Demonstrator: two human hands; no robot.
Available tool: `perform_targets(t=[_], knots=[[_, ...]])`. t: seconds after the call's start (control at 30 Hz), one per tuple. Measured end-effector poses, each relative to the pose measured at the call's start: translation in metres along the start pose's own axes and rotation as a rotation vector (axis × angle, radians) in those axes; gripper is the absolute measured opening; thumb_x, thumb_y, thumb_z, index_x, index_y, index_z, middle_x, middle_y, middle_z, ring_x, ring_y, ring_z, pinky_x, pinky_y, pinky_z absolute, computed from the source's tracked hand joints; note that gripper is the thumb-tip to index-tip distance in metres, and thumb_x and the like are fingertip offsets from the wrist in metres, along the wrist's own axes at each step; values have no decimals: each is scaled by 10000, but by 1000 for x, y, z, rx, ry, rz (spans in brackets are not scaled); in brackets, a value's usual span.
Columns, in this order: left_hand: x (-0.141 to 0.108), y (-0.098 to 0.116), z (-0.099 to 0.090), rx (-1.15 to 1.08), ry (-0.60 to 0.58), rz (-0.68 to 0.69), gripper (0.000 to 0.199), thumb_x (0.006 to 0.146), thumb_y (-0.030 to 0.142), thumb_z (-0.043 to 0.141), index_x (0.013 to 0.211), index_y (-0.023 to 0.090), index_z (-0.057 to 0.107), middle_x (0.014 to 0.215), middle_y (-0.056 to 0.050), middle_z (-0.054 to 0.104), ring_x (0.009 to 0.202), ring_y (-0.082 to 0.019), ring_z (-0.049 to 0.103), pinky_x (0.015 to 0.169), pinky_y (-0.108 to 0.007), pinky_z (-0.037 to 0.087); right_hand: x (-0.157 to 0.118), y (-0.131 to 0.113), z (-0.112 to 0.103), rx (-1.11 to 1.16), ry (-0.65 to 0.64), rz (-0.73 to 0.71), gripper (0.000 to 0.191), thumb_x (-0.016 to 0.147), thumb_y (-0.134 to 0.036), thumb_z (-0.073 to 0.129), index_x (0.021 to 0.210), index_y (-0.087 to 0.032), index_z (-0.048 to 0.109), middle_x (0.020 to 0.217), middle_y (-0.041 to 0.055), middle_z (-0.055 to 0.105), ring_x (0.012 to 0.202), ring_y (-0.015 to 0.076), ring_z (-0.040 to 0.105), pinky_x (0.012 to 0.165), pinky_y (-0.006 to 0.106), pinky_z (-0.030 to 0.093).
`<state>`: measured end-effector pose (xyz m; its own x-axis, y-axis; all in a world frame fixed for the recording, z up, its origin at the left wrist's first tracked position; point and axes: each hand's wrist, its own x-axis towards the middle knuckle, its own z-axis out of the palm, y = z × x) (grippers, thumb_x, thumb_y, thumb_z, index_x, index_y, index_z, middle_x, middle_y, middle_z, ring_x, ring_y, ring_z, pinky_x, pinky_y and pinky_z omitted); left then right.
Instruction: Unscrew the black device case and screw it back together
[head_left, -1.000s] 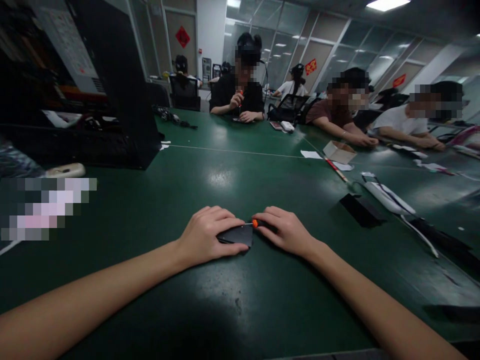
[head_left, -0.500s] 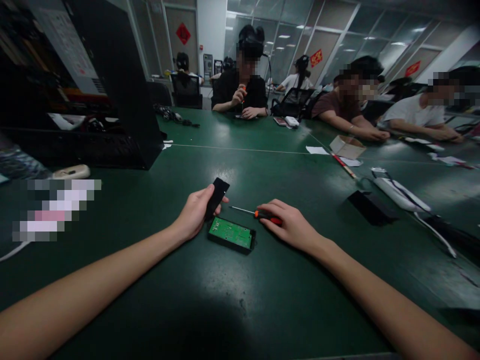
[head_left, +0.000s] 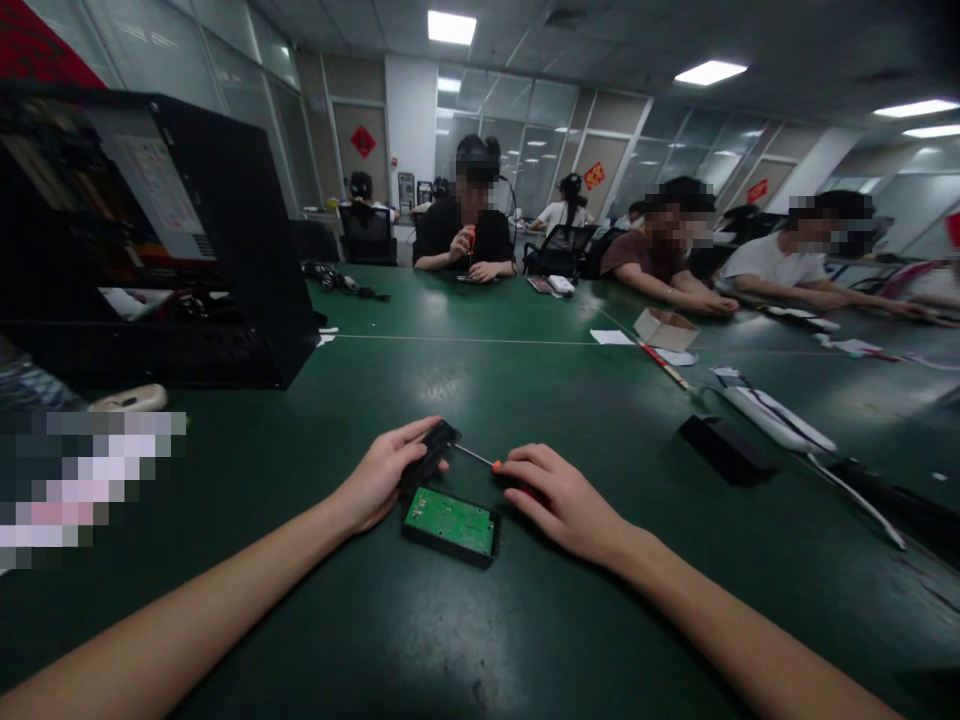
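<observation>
My left hand (head_left: 379,475) is closed around a flat black plastic cover (head_left: 429,455), holding it tilted above the table. Just below it lies a black open case (head_left: 489,548) with a green circuit board (head_left: 450,520) facing up inside. My right hand (head_left: 566,500), to the right of the case, has its fingers over the red and black handle of a screwdriver (head_left: 472,455) with an orange collar. The thin metal shaft points left, its tip at or very near the cover's right end; contact is hard to make out. The fingers hide most of the handle.
A large black computer case (head_left: 232,250) stands open at the left on the green table (head_left: 360,640). To the right are a black block-shaped piece (head_left: 726,450), a white power strip (head_left: 780,418) and a small cardboard box (head_left: 666,328). Across the table, a person (head_left: 469,235) works with an orange-handled tool.
The cover in my left hand has turned to a flatter angle. The screwdriver's tip has come up to the cover's end. My view has tilted upward, so everything sits lower in the picture.
</observation>
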<state>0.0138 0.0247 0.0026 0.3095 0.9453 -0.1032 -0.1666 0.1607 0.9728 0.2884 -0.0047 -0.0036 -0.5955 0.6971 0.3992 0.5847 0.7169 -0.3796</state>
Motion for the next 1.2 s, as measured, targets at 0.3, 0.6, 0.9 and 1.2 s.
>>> perform_targets(t=[0.3,0.6,0.9,1.2], knots=[[0,0,-7,726,25,259,322,875,307,586,1075,146,780,1078,-100,787,1004,-261,717,933,-386,529,1,-1,0,24,-50,-4,318,1047,-351,458,1266,-186,618,1245,131,630,1126,220,585,981,426,517],[4,-2,-10,842,16,339,273,855,313,615,1004,159,784,972,-75,788,842,-221,689,778,-321,497,3,-58,23,-18,-70,-110,758,897,-566,664,1494,-173,416,1480,178,524,1311,308,524,1098,497,457],[-19,-11,7,704,45,264,308,855,415,678,1005,166,778,883,-54,783,820,-222,709,786,-313,516,-10,-77,22,29,-203,63,531,947,-334,608,1453,-231,484,1413,101,595,1232,266,584,1073,471,494],[-23,-6,14,594,-51,49,398,832,513,676,979,147,730,720,-13,705,448,-134,609,416,-225,380,-28,-84,-3,-89,-38,-73,467,945,-317,613,1395,-225,526,1295,99,687,1126,230,676,974,384,562]])
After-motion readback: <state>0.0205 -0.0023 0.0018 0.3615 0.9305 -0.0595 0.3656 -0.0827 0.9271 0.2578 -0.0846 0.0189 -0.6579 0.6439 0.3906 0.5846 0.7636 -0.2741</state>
